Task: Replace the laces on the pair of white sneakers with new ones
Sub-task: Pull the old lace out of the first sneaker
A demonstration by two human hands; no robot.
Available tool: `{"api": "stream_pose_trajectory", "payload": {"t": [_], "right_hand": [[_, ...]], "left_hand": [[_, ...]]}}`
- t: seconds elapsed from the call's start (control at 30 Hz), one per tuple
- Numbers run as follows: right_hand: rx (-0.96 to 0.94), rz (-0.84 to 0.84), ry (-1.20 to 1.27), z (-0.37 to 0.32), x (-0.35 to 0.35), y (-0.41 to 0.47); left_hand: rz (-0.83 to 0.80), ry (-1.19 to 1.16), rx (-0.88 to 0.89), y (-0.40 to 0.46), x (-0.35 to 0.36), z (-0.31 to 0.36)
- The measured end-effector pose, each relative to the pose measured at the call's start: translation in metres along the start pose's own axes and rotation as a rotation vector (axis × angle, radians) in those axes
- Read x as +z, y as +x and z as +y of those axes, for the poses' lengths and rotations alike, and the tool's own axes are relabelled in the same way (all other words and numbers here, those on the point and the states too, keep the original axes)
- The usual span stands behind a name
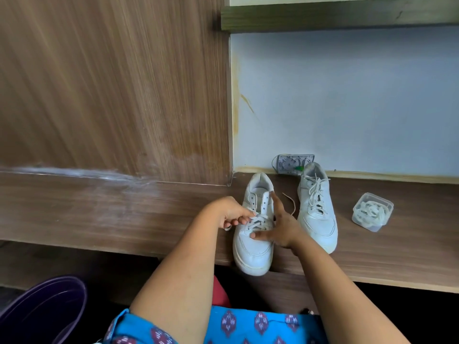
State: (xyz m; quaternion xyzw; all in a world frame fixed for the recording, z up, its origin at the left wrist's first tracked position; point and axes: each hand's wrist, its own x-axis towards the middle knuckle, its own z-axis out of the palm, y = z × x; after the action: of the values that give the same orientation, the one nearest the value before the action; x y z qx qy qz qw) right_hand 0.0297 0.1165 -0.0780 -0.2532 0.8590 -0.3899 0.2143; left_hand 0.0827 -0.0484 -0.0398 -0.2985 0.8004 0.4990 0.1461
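Observation:
Two white sneakers stand on a wooden shelf (pixel 124 219). The left sneaker (pixel 250 249) is half unlaced: its upper eyelets are bare and lace crosses only the lower rows. My left hand (pixel 231 214) pinches that lace (pixel 258 222) at the shoe's left side. My right hand (pixel 280 227) rests spread on the shoe's right side, thumb on the vamp, index finger pointing up along the eyelets. A loose lace end (pixel 290 202) trails between the shoes. The right sneaker (pixel 318 214) is fully laced. A clear plastic tub (pixel 372 212) at the right holds white laces.
A small clear box (pixel 293 163) leans against the pale wall behind the shoes. A wood panel rises at the left. A purple bucket (pixel 44 309) stands at the bottom left below the shelf. The left sneaker's toe overhangs the shelf's front edge.

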Motion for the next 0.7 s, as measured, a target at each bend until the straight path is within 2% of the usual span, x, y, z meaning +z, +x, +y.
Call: {"api": "stream_pose_trajectory", "payload": {"t": [0.07, 0.13, 0.23, 0.3, 0.37, 0.43, 0.5, 0.57, 0.63, 0.7], "right_hand": [[-0.017, 0.054, 0.043, 0.001, 0.000, 0.000], [-0.026, 0.132, 0.066, 0.001, 0.000, 0.000], [-0.021, 0.211, 0.057, 0.002, -0.001, 0.002], [-0.007, 0.231, 0.027, 0.003, 0.001, 0.004], [0.001, 0.252, 0.002, 0.003, 0.005, 0.006], [0.005, 0.268, 0.008, 0.003, 0.007, 0.006], [0.006, 0.272, 0.028, 0.003, 0.007, 0.006], [0.003, 0.272, 0.038, 0.004, 0.006, 0.006], [0.007, 0.269, 0.052, 0.003, 0.005, 0.004], [0.005, 0.271, 0.054, 0.002, 0.004, 0.003]], "left_hand": [[0.020, 0.025, 0.009, 0.002, 0.009, -0.001], [0.073, -0.052, 0.086, 0.005, 0.013, 0.002], [0.125, -0.354, 0.185, 0.006, 0.019, 0.010], [0.089, -0.546, 0.238, 0.006, 0.021, 0.014], [0.031, -0.625, 0.237, 0.004, 0.021, 0.015], [0.079, -0.532, 0.195, 0.004, 0.019, 0.014], [0.198, -0.293, 0.166, 0.007, 0.020, 0.010], [0.192, -0.168, 0.172, 0.010, 0.025, 0.006], [0.119, -0.205, 0.224, 0.012, 0.027, 0.006], [0.075, -0.370, 0.319, 0.007, 0.018, 0.011]]}}
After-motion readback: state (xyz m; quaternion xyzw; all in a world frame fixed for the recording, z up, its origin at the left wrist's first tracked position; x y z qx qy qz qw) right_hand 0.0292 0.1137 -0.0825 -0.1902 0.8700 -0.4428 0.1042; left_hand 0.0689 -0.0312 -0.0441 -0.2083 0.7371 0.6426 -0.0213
